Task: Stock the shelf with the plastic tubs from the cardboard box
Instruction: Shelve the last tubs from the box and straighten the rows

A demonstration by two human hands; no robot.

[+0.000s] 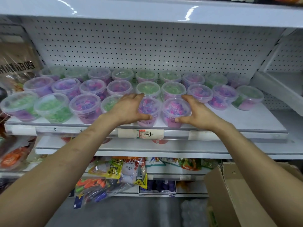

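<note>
L hand (129, 110): fingers curled over the far rim of a pink/blue-fill tub (148, 106), thumb on the near wall. Firm wrap, holding it.
R hand (196, 113): same grip mirrored on a second tub (176, 107), fingers behind, thumb in front below the lid.
The two tubs sit side by side between the hands, almost touching, at the front edge of the shelf (237, 122). Bases look level w/ the shelf board. Can't tell if they are fully set down or if the hands take the weight.

Progress (judged):
- Back row (170, 76) and mid row (119, 86), beyond the fingertips, look full across.
- Front row: green-fill tub (52, 107) and others fill the stretch outboard of the L fingers.
- Outboard of the R fingers the front strip is bare board, so approx. half the front row is left to fill.
- Seems well past halfway, on the last row.

Hidden / unclear:
- Cardboard box (232, 194), below the R forearm, cut off by the frame edge. Inside not visible, so remaining count unknown.
- Tub just behind the L knuckles mostly covered.
- Tub label print partly under the thumbs, illegible.
- Back-row contents hazy through the lids. Green vs purple only.
- Price tag (141, 133) under the thumbs: handwriting not clearly readable.
</note>
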